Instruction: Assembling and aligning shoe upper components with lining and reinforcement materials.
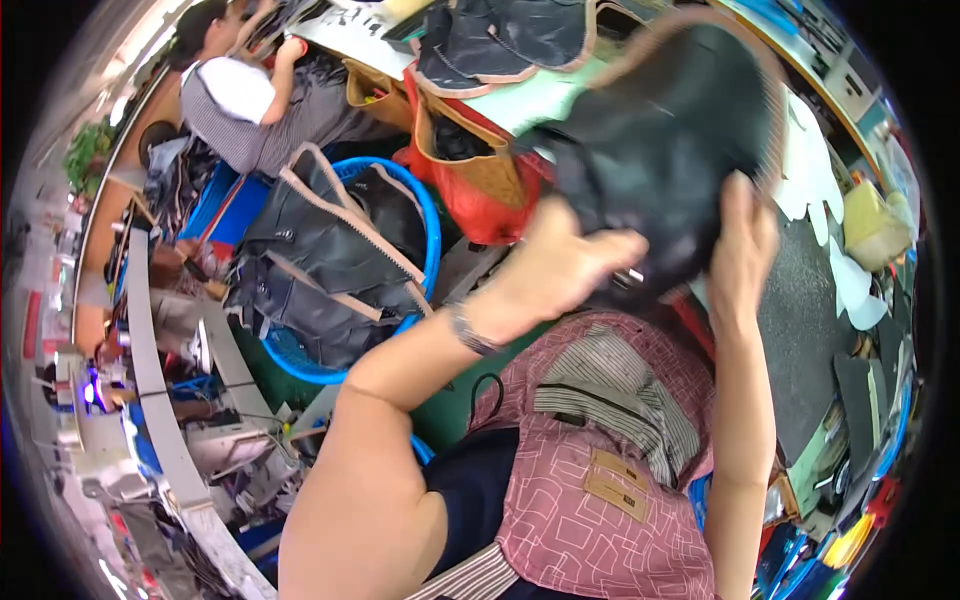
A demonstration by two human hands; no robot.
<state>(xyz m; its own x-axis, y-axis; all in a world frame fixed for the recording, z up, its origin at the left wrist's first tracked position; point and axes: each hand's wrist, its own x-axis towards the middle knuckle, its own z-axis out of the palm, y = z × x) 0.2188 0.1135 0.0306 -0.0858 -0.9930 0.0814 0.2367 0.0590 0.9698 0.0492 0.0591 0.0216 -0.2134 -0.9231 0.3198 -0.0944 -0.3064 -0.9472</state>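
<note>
Blue basket (433,230) with black pieces (335,265) | left hand (550,262), blurry: grips low left side of big black piece (670,140), thumb in front | big black piece: up between both hands | right hand (742,250): grips its right edge, thumb in front

Green floor (450,408); bright strip light (155,45) upper left (leafy plant (88,148) below).

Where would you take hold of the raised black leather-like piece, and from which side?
Probably by both side edges of its lower half, coming from left and right at once. The black leather-like piece is broad and looks soft and creased, so holding one side alone might let it sag. The left grip and right grip sit about there, though blur hides fine contact.
</note>
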